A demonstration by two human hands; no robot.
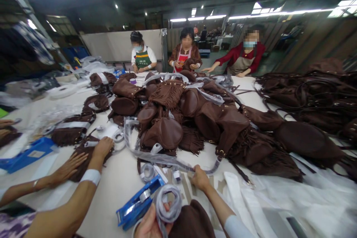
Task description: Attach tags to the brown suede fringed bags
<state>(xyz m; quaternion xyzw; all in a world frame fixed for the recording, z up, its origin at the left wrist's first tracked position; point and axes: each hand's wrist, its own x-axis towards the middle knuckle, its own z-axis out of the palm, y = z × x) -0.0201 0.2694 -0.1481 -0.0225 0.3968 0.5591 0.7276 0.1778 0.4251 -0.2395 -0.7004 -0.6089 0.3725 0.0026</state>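
My left hand (pixel 149 223) is closed around a rolled-up greyish strip (pixel 168 204), held up near the bottom edge with a tail hanging down. My right hand (pixel 200 179) has its fingers curled onto a plastic-wrapped strap (pixel 167 160) that curves across the front of a heap of dark brown fringed bags (pixel 164 132). Beside my left hand lies a blue tape dispenser (pixel 139 200), and a smaller coil (pixel 147 173) sits just behind it. A brown leather piece (pixel 193 221) rests between my two arms.
At left, a co-worker's hands (pixel 103 148) press on a brown bag (pixel 83 156), near another blue tape dispenser (pixel 30 154). Three people stand across the white table (pixel 111 178). More brown bags (pixel 315 96) are piled at right; white wrapping sheets (pixel 312 193) lie at front right.
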